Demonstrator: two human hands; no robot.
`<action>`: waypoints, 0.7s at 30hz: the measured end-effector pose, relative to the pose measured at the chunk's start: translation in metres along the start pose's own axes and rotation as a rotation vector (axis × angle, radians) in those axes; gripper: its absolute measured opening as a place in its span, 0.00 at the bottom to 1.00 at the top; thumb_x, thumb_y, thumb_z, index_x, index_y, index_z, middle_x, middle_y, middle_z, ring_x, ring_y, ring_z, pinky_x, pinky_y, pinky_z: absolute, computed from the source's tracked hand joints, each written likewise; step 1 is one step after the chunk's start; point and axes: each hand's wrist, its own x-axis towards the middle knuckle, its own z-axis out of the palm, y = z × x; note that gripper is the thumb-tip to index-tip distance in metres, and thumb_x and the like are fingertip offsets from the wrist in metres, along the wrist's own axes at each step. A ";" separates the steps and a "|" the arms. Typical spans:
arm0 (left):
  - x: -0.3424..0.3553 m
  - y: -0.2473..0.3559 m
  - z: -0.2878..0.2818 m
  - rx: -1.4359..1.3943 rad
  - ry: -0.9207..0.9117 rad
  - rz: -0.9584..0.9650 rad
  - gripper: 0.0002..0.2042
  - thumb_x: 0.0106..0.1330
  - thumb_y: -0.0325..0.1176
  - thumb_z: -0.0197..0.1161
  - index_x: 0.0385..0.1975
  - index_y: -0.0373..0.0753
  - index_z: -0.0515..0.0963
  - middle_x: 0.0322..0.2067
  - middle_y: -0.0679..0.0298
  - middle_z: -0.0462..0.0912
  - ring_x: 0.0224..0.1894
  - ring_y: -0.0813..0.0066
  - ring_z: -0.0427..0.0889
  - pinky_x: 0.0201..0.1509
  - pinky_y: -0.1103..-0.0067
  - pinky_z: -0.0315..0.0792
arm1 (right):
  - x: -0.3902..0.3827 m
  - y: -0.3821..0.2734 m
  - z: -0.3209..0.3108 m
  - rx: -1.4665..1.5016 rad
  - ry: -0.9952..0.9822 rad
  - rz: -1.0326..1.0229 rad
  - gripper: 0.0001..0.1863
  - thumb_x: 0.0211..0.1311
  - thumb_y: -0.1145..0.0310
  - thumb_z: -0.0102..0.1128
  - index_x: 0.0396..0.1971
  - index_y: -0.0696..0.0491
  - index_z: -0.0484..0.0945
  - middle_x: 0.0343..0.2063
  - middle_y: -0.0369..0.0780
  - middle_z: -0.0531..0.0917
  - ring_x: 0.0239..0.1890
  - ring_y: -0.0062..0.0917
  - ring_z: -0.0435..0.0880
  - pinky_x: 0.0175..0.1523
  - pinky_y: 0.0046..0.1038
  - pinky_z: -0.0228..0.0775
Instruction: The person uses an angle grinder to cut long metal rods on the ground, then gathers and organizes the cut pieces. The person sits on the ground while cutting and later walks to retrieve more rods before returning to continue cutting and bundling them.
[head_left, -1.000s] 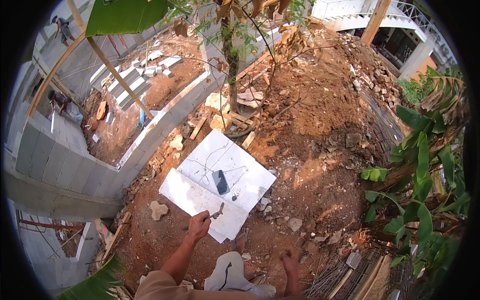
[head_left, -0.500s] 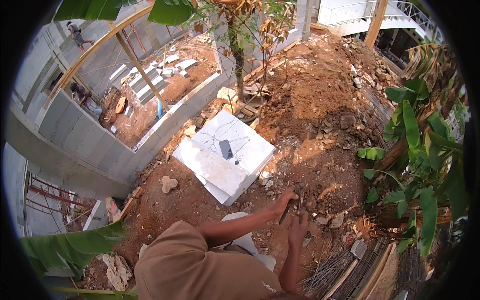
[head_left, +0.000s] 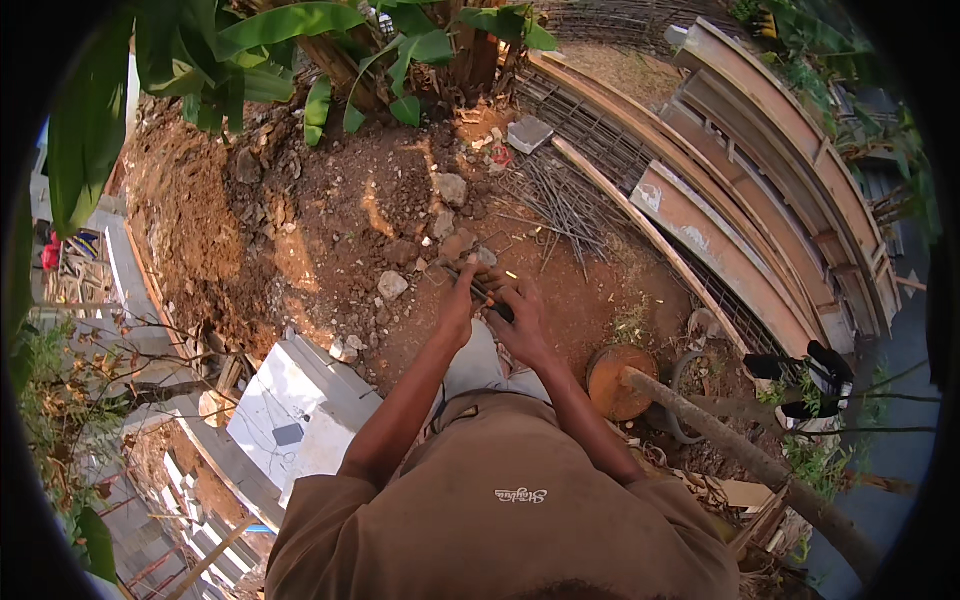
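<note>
The dark tool (head_left: 497, 308) is located between the two hands, above the ground and in front of the pale trousers (head_left: 473, 366). The right hand (head_left: 519, 312) is closed around it. The left hand (head_left: 458, 302) has its fingers curled against the tool's far end; whether they grip it cannot be told. The exact tool type is obscured.

Caution: a finger may be pinched if the hands close on the tool out of step. A loose hold may let the tool drop among the stones (head_left: 393, 285).

Surroundings: loose steel rods (head_left: 565, 210) lie crossed just beyond the hands to the right and could snag a reach or a foot. Long boards (head_left: 740, 200) block passage farther right. A rusty round plate (head_left: 619, 382) and a pole (head_left: 745, 445) obstruct the right elbow side. A phone (head_left: 288, 435) rests on the white slab (head_left: 270, 392), in from its left corner.
</note>
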 end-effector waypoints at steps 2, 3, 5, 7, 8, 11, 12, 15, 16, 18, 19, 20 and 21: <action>0.040 -0.014 0.019 0.206 -0.065 0.044 0.34 0.78 0.61 0.71 0.61 0.30 0.81 0.52 0.51 0.92 0.51 0.64 0.92 0.51 0.69 0.85 | 0.007 0.010 -0.014 0.004 0.085 0.081 0.16 0.64 0.64 0.81 0.46 0.57 0.87 0.45 0.49 0.78 0.47 0.44 0.78 0.51 0.46 0.72; 0.062 -0.014 0.028 0.303 -0.102 0.085 0.35 0.77 0.62 0.72 0.60 0.30 0.82 0.52 0.51 0.92 0.50 0.63 0.93 0.52 0.68 0.85 | 0.015 0.013 -0.031 -0.029 0.106 0.145 0.16 0.64 0.64 0.81 0.45 0.57 0.87 0.45 0.49 0.78 0.48 0.44 0.78 0.51 0.46 0.72; 0.086 0.005 0.066 0.550 -0.134 0.139 0.32 0.78 0.61 0.72 0.54 0.29 0.86 0.51 0.51 0.93 0.51 0.64 0.93 0.53 0.70 0.85 | 0.032 0.028 -0.045 -0.066 0.194 0.198 0.16 0.65 0.64 0.81 0.44 0.59 0.87 0.45 0.49 0.78 0.49 0.43 0.78 0.52 0.45 0.72; 0.088 0.015 0.097 0.581 -0.201 0.081 0.31 0.78 0.60 0.73 0.51 0.29 0.87 0.50 0.52 0.93 0.50 0.66 0.92 0.51 0.71 0.84 | 0.041 0.046 -0.044 -0.061 0.302 0.179 0.16 0.67 0.64 0.80 0.43 0.60 0.87 0.46 0.48 0.78 0.50 0.43 0.78 0.53 0.45 0.73; 0.088 0.028 0.110 0.499 -0.251 0.012 0.31 0.76 0.61 0.74 0.50 0.29 0.88 0.50 0.53 0.92 0.48 0.67 0.91 0.49 0.71 0.84 | 0.045 0.048 -0.040 -0.053 0.326 0.182 0.15 0.66 0.64 0.80 0.43 0.59 0.88 0.46 0.49 0.78 0.51 0.43 0.78 0.54 0.45 0.73; 0.113 0.033 0.143 0.463 -0.354 -0.019 0.32 0.73 0.61 0.77 0.52 0.31 0.87 0.48 0.56 0.91 0.49 0.70 0.87 0.52 0.71 0.81 | 0.076 0.057 -0.053 -0.042 0.408 0.183 0.14 0.65 0.64 0.81 0.42 0.58 0.90 0.47 0.49 0.79 0.52 0.44 0.78 0.56 0.46 0.74; 0.119 0.033 0.153 0.502 -0.367 0.019 0.32 0.73 0.61 0.77 0.53 0.31 0.87 0.51 0.54 0.92 0.54 0.68 0.88 0.58 0.70 0.80 | 0.079 0.059 -0.066 -0.033 0.411 0.202 0.14 0.65 0.64 0.81 0.42 0.58 0.90 0.46 0.49 0.79 0.52 0.44 0.78 0.56 0.46 0.74; 0.141 0.027 0.183 0.631 -0.324 0.084 0.34 0.74 0.62 0.77 0.56 0.29 0.87 0.55 0.52 0.92 0.59 0.64 0.89 0.65 0.65 0.79 | 0.097 0.080 -0.091 0.001 0.410 0.241 0.13 0.65 0.64 0.81 0.42 0.57 0.90 0.45 0.48 0.78 0.52 0.44 0.78 0.56 0.45 0.74; 0.162 0.013 0.186 0.632 -0.330 0.031 0.35 0.74 0.62 0.76 0.57 0.29 0.88 0.55 0.53 0.92 0.58 0.64 0.89 0.66 0.65 0.78 | 0.100 0.096 -0.095 0.007 0.395 0.273 0.13 0.65 0.64 0.81 0.42 0.57 0.91 0.45 0.48 0.78 0.52 0.44 0.78 0.56 0.45 0.74; 0.193 -0.007 0.198 0.626 -0.348 -0.074 0.36 0.74 0.63 0.75 0.58 0.28 0.88 0.55 0.52 0.92 0.58 0.64 0.89 0.68 0.64 0.78 | 0.122 0.136 -0.100 -0.001 0.371 0.233 0.12 0.67 0.64 0.80 0.42 0.57 0.91 0.44 0.48 0.77 0.51 0.44 0.79 0.56 0.45 0.74; 0.204 -0.012 0.206 0.619 -0.361 -0.127 0.37 0.74 0.64 0.75 0.59 0.28 0.88 0.55 0.52 0.93 0.58 0.63 0.89 0.69 0.63 0.77 | 0.131 0.154 -0.105 0.000 0.364 0.206 0.12 0.67 0.64 0.80 0.43 0.56 0.91 0.44 0.48 0.77 0.50 0.44 0.79 0.55 0.46 0.74; 0.215 -0.017 0.213 0.611 -0.374 -0.179 0.38 0.74 0.65 0.74 0.59 0.28 0.88 0.55 0.52 0.93 0.57 0.63 0.89 0.70 0.63 0.77 | 0.133 0.171 -0.111 0.019 0.298 0.245 0.12 0.69 0.63 0.79 0.44 0.56 0.92 0.44 0.48 0.78 0.50 0.45 0.79 0.56 0.46 0.74; 0.225 -0.024 0.216 0.624 -0.328 -0.147 0.37 0.75 0.64 0.73 0.59 0.28 0.89 0.55 0.51 0.93 0.57 0.64 0.89 0.69 0.64 0.77 | 0.140 0.184 -0.120 0.041 0.231 0.278 0.13 0.70 0.62 0.78 0.45 0.55 0.92 0.44 0.49 0.79 0.51 0.46 0.80 0.57 0.46 0.74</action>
